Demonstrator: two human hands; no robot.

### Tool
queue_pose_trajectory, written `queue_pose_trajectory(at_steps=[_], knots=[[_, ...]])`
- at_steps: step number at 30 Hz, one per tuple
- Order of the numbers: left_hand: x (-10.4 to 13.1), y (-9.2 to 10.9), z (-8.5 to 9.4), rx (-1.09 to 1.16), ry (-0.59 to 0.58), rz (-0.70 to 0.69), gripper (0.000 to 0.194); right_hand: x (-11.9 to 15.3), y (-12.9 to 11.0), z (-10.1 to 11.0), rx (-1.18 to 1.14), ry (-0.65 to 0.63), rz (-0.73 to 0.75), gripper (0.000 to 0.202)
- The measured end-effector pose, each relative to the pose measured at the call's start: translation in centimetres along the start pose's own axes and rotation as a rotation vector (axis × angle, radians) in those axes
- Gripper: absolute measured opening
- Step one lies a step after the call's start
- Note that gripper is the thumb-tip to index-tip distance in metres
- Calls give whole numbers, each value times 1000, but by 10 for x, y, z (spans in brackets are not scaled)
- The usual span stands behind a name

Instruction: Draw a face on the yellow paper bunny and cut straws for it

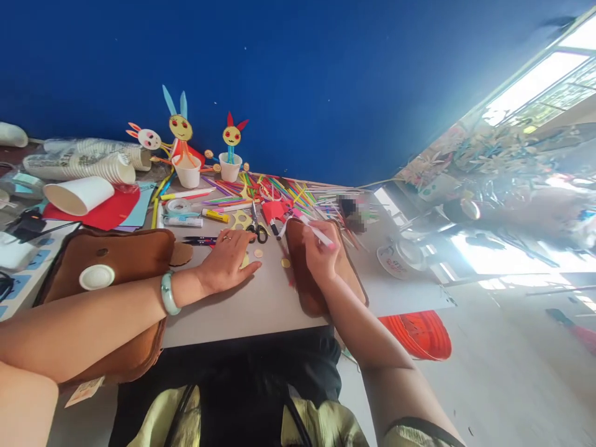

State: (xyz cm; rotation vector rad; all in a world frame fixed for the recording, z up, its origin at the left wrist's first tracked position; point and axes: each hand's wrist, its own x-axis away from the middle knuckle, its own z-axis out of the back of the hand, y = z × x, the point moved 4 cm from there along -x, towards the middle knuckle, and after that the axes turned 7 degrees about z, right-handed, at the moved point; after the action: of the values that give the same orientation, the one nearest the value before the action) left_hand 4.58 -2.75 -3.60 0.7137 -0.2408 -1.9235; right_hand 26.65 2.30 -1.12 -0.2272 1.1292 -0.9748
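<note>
My right hand [320, 251] grips a white and pink marker [321, 236] over a brown padded cushion [302, 273]. Palm down, my left hand [229, 261] rests on the grey table with its fingers stretched out and thumb apart. A pale yellow paper piece [244, 259] shows partly by its thumb; the rest is hidden. Small round paper discs [259, 253] lie just right of that hand, and another yellow disc [285, 263] lies beside the cushion. Black-handled scissors [258, 231] touch or nearly touch my left fingertips.
Paper cups holding rabbit-faced figures [180, 128] stand against the blue wall. Colourful sticks [242, 189] and a yellow glue stick [215, 215] lie in front. On the left are a larger brown cushion [125, 254] and stacked cups [79, 166]. A red bucket [416, 335] stands below the table's right side.
</note>
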Motion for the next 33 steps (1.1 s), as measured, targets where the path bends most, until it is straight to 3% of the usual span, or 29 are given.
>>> queue_pose_trajectory(at_steps=[5, 7, 10, 13, 24, 30, 33], knots=[[-3, -2, -1, -25, -38, 26, 37, -12, -14, -10, 321, -453, 61, 51], [-4, -2, 1, -17, -48, 28, 33, -15, -17, -10, 451, -596, 78, 43], [-5, -2, 2, -11, -55, 25, 31, -15, -16, -11, 622, -849, 47, 15], [-6, -4, 1, -1, -65, 38, 29, -12, -13, -14, 667, -1028, 17, 14], [-8, -10, -6, -14, -104, 62, 24, -3, -4, -24, 596, -1100, 36, 9], [-6, -11, -8, -18, -112, 32, 23, -1, -11, -20, 531, -1009, 11, 4], [-6, -11, -8, -25, -110, 39, 22, -1, -20, -25, 413, -893, -21, 4]])
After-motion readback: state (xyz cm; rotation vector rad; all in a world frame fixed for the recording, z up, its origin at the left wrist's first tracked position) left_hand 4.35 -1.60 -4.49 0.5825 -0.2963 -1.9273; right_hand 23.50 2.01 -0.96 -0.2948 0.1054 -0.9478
